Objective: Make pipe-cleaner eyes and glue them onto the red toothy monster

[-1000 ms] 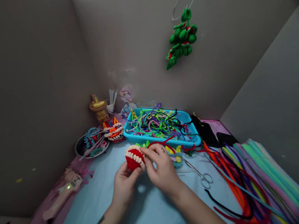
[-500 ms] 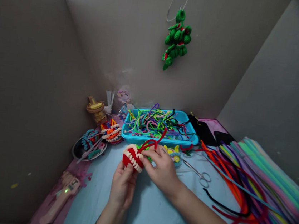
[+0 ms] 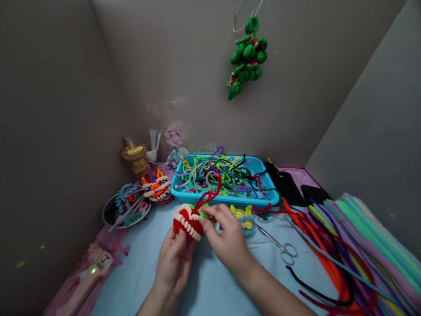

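My left hand [image 3: 175,258] grips a red pipe-cleaner craft [image 3: 188,222] from below, thumb in front. Two curly cream bands cross the rounded red body. Loose red pipe-cleaner ends [image 3: 209,194] stick up from its top, twisted and looped. At its right edge my right hand [image 3: 227,231] pinches the craft between thumb and forefinger; the fingertips partly cover that edge. Just behind the hands a bit of green fuzzy material [image 3: 203,211] shows, and a yellow and blue fuzzy piece [image 3: 246,220] lies right of it.
Behind stands a blue tray [image 3: 224,199] of pipe-cleaner scraps. Scissors [image 3: 280,244] and long pipe cleaners [image 3: 378,248] lie right. At left are a metal bowl [image 3: 107,217], an orange and cream craft [image 3: 157,188] and a pink glue gun [image 3: 86,281]. A green craft [image 3: 248,56] hangs on the wall.
The loose red ends have swung left and now stand over the craft. My right fingers have slipped off them to the craft's right edge. My left hand keeps its hold.
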Motion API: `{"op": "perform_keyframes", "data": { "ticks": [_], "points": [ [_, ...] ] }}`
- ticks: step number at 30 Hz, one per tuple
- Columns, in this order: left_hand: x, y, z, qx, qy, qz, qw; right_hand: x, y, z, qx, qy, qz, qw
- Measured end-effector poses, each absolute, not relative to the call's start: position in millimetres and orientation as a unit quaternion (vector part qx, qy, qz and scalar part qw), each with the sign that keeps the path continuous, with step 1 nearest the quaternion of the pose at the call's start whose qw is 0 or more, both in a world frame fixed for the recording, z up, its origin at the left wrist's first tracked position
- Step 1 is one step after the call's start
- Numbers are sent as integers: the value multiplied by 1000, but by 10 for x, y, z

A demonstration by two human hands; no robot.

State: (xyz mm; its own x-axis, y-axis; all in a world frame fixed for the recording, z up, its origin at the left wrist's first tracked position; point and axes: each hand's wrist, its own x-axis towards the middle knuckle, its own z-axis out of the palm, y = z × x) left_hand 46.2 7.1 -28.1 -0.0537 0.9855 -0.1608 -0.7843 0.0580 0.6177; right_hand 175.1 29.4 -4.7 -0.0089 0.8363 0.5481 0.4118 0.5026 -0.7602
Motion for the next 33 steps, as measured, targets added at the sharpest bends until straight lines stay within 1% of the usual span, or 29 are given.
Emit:
{"op": "perform_keyframes", "data": {
  "ticks": [5, 8, 10, 12, 13, 15, 20, 23, 28, 33],
  "points": [
    [289, 170, -339, 63, 225, 675, 700, 1782, 403, -94, -493, -531, 333, 603],
    [211, 193, -366, 45, 200, 664, 719, 1765, 448, -147, -475, -466, 418, 619],
    [204, 182, -362, 53, 197, 660, 723, 1738, 440, -165, -452, -435, 507, 591],
    [232, 156, -344, 70, 198, 659, 722, 1704, 409, -168, -414, -402, 608, 546],
    [255, 140, -334, 79, 200, 658, 722, 1686, 390, -165, -390, -387, 646, 529],
    [308, 109, -319, 99, 204, 654, 721, 1653, 359, -161, -350, -356, 691, 523],
    [414, 60, -329, 137, 225, 647, 716, 1594, 353, -185, -289, -232, 750, 548],
    [446, 53, -343, 141, 241, 650, 706, 1563, 365, -220, -261, -190, 762, 561],
    [477, 45, -356, 142, 252, 641, 710, 1516, 364, -265, -228, -167, 757, 589],
    [501, 35, -361, 154, 255, 639, 709, 1504, 352, -284, -222, -169, 754, 595]
  ]
}}
